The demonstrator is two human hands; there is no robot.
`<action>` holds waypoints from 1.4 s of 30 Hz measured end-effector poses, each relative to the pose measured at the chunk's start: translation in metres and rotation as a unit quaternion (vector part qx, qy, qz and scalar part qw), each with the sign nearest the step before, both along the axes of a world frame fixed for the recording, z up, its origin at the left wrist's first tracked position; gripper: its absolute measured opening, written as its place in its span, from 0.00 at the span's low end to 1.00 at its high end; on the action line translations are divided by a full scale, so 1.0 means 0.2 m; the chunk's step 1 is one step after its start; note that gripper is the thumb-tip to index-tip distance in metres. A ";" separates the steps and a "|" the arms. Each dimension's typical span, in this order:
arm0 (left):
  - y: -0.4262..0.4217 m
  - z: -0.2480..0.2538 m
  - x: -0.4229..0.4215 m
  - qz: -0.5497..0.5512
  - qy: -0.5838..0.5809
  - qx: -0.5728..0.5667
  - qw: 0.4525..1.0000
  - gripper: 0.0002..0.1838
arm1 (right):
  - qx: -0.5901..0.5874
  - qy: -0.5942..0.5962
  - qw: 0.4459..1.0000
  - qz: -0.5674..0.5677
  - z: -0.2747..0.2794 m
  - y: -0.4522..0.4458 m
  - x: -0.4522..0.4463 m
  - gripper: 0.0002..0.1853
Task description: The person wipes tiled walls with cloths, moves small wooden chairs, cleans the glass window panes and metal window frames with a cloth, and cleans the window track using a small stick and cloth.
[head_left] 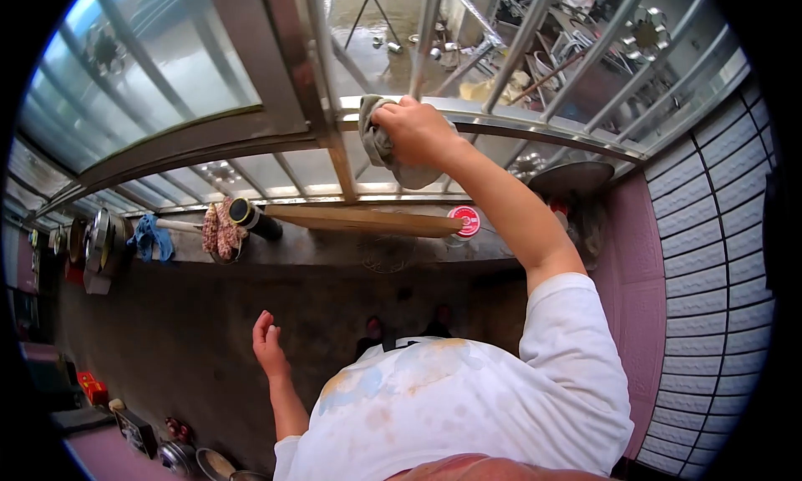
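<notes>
My right hand (415, 132) is wrapped round a crumpled grey-green cloth (378, 139), pressed against the horizontal rail of the metal window bars (476, 113). Part of the cloth hangs below my fingers. Low on the left, my left hand (268, 341) hangs in the air beside my body, holding nothing, its fingers apart and slightly bent. Beneath the window runs a grey ledge (326, 249), with a long wooden board (359, 220) on it and a container with a red lid (464, 221) at the board's right end.
Along the ledge's left part are a black cylinder (255, 220), a pink-and-white knitted item (222, 230), a blue cloth (151, 237) and metal pots (102, 230). A dark round pan (571, 179) leans at the right. White tiles (710, 272) cover the right wall. Bowls (215, 463) sit lower left.
</notes>
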State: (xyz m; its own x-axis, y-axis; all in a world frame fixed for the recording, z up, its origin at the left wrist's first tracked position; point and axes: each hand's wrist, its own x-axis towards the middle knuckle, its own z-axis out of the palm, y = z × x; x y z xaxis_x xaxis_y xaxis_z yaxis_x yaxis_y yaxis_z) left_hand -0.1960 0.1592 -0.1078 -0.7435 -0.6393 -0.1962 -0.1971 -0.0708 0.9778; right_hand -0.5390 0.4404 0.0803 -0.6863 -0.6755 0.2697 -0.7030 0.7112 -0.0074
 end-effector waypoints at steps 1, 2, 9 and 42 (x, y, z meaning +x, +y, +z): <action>0.03 0.00 -0.02 -0.012 0.001 0.002 1.000 0.17 | -0.019 -0.005 1.000 -0.004 0.01 0.11 0.01 0.21; 0.06 0.00 -0.05 -0.012 0.004 0.007 1.000 0.18 | -0.039 -0.010 0.999 -0.007 0.01 0.24 0.02 0.21; 0.30 -0.02 -0.26 -0.071 0.016 0.024 0.997 0.18 | -0.061 -0.027 0.971 -0.228 0.00 1.29 0.10 0.21; 0.87 0.08 -0.07 -0.228 0.030 0.016 0.973 0.18 | -0.810 -0.213 0.543 -0.057 -0.30 1.59 1.23 0.24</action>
State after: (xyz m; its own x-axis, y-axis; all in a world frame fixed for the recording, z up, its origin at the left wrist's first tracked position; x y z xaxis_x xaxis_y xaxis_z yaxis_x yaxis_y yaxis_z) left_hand -0.2105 0.3335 -0.0923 -0.9593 -0.2336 -0.1585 -0.1582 -0.0200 0.9872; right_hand -0.2932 0.7594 0.0193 -0.9323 0.2651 0.2460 -0.3432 -0.4334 -0.8333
